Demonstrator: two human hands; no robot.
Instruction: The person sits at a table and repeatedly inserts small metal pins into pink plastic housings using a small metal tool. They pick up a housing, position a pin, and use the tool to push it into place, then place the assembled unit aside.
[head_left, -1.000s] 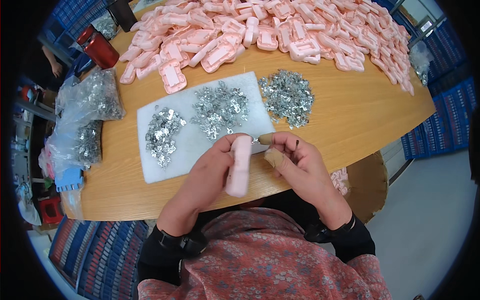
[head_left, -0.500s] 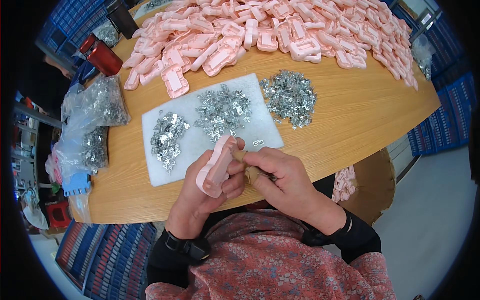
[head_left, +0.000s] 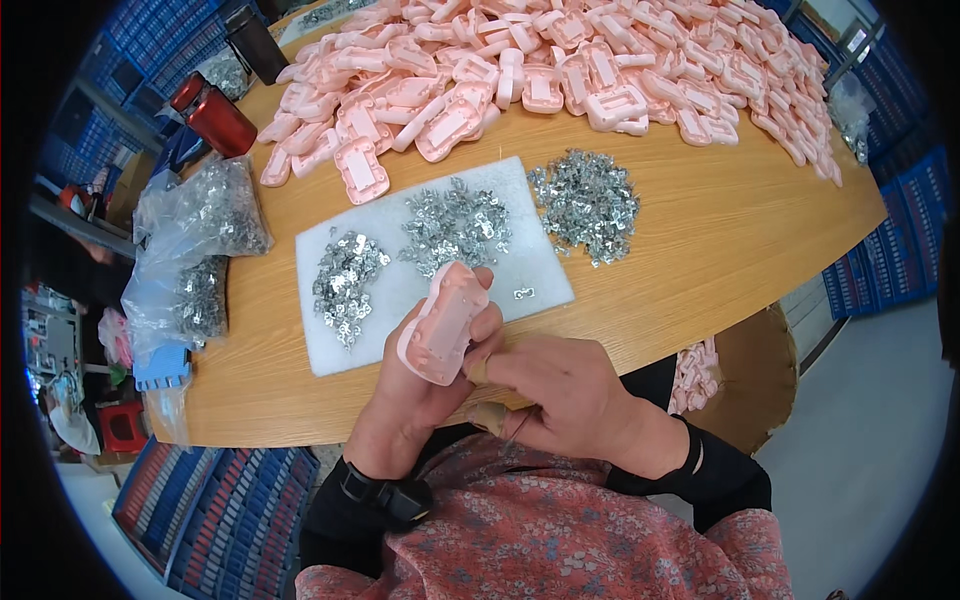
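My left hand is wrapped round a pink plastic shell, tilted so that its hollow side faces up and right. Close against the shell's lower right edge is my right hand, fingers curled, with tan covers on its thumb and index fingertips. What those fingers hold, if anything, is hidden. Beyond both hands, a white foam sheet carries two heaps of small silvery metal clips: a left heap and a larger middle heap. One clip lies apart near the sheet's right edge.
Another clip heap sits on the wooden table. A big pile of pink shells covers the far side. At left stand a red flask, clear bags of clips and a blue plastic piece. A carton stands lower right.
My right hand has moved down and slightly left along the shell, toward its lower end. The shell has turned, so more of its hollow side shows.
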